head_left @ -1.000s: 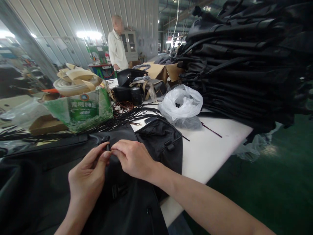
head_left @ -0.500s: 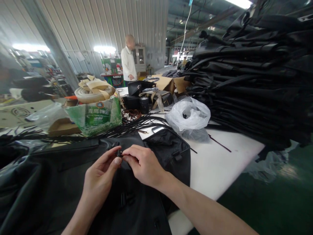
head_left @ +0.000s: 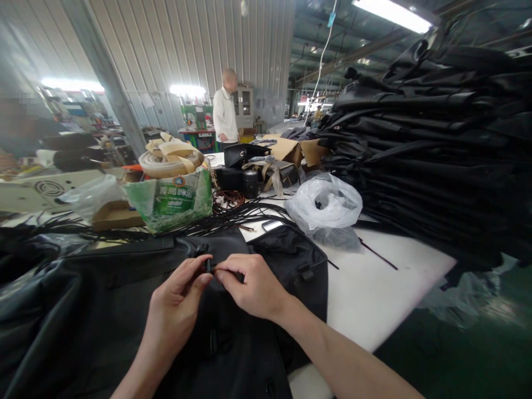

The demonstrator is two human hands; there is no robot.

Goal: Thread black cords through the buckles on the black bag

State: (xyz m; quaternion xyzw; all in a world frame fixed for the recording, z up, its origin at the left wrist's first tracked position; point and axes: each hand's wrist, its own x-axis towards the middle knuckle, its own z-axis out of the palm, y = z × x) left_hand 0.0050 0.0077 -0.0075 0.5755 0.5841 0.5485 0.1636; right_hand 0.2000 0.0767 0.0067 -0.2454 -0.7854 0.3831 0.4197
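Observation:
Thumb and forefinger of my left hand [head_left: 178,299] pinch a small black fitting [head_left: 208,265], which looks like a buckle or strap slider. From the right, my right hand [head_left: 253,285] is closed with its fingertips against the fitting's side, seemingly on a thin black strap end that is mostly hidden. Both hands are over a black leather-like bag [head_left: 137,310] spread across the near table. Another black strap loop [head_left: 203,249] is just beyond the left fingertips. A dark pouch-like part [head_left: 291,255] with a zipped edge lies to the right.
Black cords [head_left: 195,227] run across the table behind the bag, near a phone [head_left: 272,225]. Beyond are a green carton [head_left: 170,202] with webbing rolls and a clear plastic bag [head_left: 328,208]. Stacked black bags [head_left: 415,149] rise at right. A person [head_left: 225,111] stands farther back.
The view has tilted up slightly, so the scene sits lower and a little right. Both hands stay at the black fitting, with only small finger movement.

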